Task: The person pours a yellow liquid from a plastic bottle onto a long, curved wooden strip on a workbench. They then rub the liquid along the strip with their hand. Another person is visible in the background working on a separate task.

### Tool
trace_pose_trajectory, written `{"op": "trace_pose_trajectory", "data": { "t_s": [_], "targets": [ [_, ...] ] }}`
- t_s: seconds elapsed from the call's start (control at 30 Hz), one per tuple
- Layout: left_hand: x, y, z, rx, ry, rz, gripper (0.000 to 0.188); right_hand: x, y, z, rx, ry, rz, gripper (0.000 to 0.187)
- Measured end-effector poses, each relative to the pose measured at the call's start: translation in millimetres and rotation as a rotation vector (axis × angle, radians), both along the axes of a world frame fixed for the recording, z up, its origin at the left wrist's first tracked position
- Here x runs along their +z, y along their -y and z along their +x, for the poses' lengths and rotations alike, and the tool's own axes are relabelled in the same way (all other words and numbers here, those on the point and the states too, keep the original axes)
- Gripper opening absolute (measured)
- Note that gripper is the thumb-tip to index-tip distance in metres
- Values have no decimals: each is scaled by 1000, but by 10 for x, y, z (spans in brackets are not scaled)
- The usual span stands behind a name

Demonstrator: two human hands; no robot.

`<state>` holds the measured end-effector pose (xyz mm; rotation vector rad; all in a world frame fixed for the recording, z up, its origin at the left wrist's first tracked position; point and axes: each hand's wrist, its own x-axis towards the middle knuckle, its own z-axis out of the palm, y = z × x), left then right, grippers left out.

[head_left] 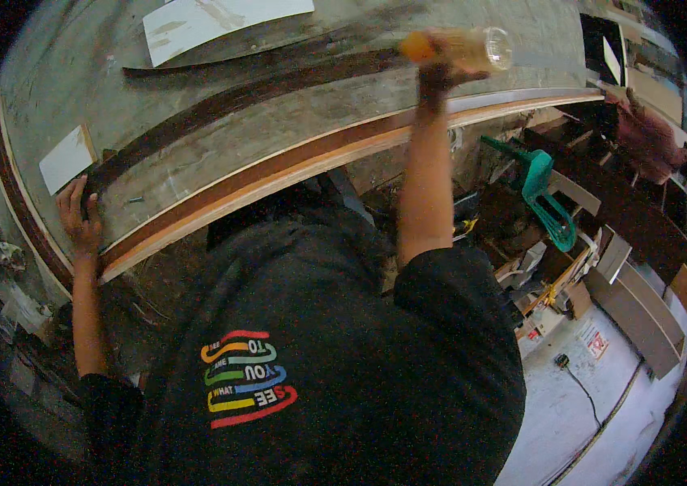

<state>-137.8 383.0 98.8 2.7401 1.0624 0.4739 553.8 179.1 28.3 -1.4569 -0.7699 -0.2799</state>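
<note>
My right hand is wrapped round a clear plastic bottle with yellowish contents and an orange end pointing left. The bottle is tilted on its side above the far right end of a long dark brown strip, slightly blurred. The strip lies along the worktable. At its near left end my left hand rests with fingers apart, touching the strip's end. Beside those fingers is a small white board piece. A small screw-like metal piece lies close by.
A larger white panel and a thin dark strip lie farther back. A brown-edged rail runs along the table's front. To the right stand a green plastic chair, board offcuts and a cable on the floor.
</note>
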Motion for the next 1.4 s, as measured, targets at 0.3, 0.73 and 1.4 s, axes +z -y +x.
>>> {"op": "trace_pose_trajectory", "data": {
  "t_s": [0.3, 0.73, 1.4],
  "targets": [
    [-77, -70, -103, -3, -24, 2, 35, 239, -169, -850, 280, -250, 6, 26],
    [1, -32, 50, -23, 17, 31, 35, 20, 48, -518, 276, -49, -256, 46],
    [-205, -38, 12, 27, 272, -76, 64, 793, 425, -1223, 390, -1526, 624, 61]
  ]
}}
